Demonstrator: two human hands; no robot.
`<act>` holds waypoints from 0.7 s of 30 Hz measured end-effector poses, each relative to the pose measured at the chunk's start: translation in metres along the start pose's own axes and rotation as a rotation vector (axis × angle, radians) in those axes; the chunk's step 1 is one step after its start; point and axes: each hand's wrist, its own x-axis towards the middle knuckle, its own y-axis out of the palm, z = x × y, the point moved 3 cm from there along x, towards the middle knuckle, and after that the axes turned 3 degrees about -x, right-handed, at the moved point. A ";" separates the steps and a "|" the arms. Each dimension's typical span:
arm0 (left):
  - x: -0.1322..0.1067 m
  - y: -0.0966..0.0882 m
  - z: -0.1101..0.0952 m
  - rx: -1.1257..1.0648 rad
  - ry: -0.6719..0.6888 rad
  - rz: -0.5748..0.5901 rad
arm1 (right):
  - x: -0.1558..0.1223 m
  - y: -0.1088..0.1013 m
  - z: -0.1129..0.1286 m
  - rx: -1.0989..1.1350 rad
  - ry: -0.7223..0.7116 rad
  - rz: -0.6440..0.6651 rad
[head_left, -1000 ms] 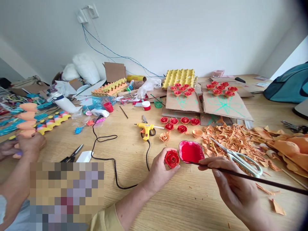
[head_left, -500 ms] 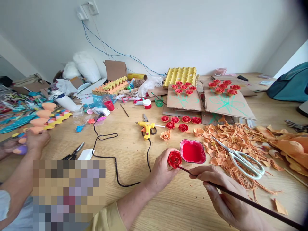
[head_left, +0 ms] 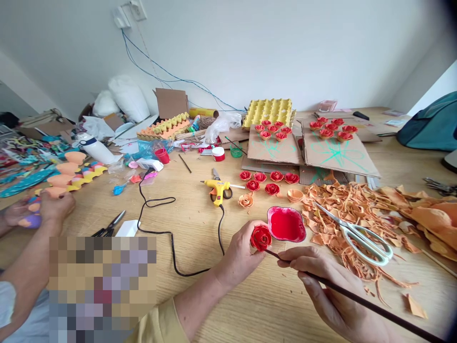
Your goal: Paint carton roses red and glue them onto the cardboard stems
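My left hand [head_left: 243, 252] grips a red-painted paper rose [head_left: 261, 238] between thumb and fingers. In my right hand [head_left: 328, 281] is a long dark paintbrush [head_left: 371, 301], its tip touching the lower right edge of the rose. Just behind the rose sits a shallow dish of red paint [head_left: 288, 224]. Several finished-looking red roses [head_left: 272, 189] lie beyond it, beside an unpainted orange rose [head_left: 246, 200] and an orange paper cup [head_left: 295, 195].
A yellow glue gun [head_left: 218, 190] with a black cord lies ahead. White-handled scissors [head_left: 367, 243] rest on orange scraps [head_left: 335, 205] at right. Cardboard sheets [head_left: 337, 152] carry more roses. At far left, another person's hands [head_left: 53, 209] hold painted pieces.
The rose has turned slightly in my left hand and shifted a little right. The brush tip has moved from the rose's face to its lower right edge.
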 end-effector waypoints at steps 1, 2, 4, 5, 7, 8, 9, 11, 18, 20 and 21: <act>0.000 0.000 0.000 0.001 0.004 -0.001 | 0.000 -0.001 0.000 0.015 -0.011 0.001; 0.000 -0.001 0.000 0.002 0.009 -0.005 | 0.000 -0.001 0.001 0.028 -0.019 -0.004; 0.000 -0.002 0.000 0.002 0.015 -0.012 | -0.001 -0.003 0.001 0.041 -0.027 -0.020; 0.000 -0.002 0.000 0.001 0.016 -0.013 | -0.001 -0.003 0.000 0.038 -0.023 -0.027; 0.000 -0.002 0.000 0.003 0.013 -0.011 | -0.001 -0.002 -0.001 0.024 -0.010 -0.038; 0.000 -0.002 -0.001 0.003 0.010 -0.009 | -0.001 -0.002 -0.001 0.019 -0.001 -0.039; 0.000 -0.002 -0.001 0.000 0.005 -0.008 | -0.001 -0.001 -0.001 0.018 0.006 -0.037; 0.000 -0.002 -0.002 -0.014 -0.008 -0.011 | -0.001 0.000 0.000 0.027 0.000 -0.015; 0.001 -0.003 0.001 -0.074 -0.038 -0.048 | 0.002 -0.018 -0.005 -0.001 -0.009 -0.120; 0.002 -0.003 0.004 -0.114 -0.072 -0.060 | 0.003 -0.026 -0.011 -0.080 0.020 -0.210; 0.003 -0.004 0.005 -0.139 -0.092 -0.066 | 0.004 -0.028 -0.014 -0.128 0.038 -0.244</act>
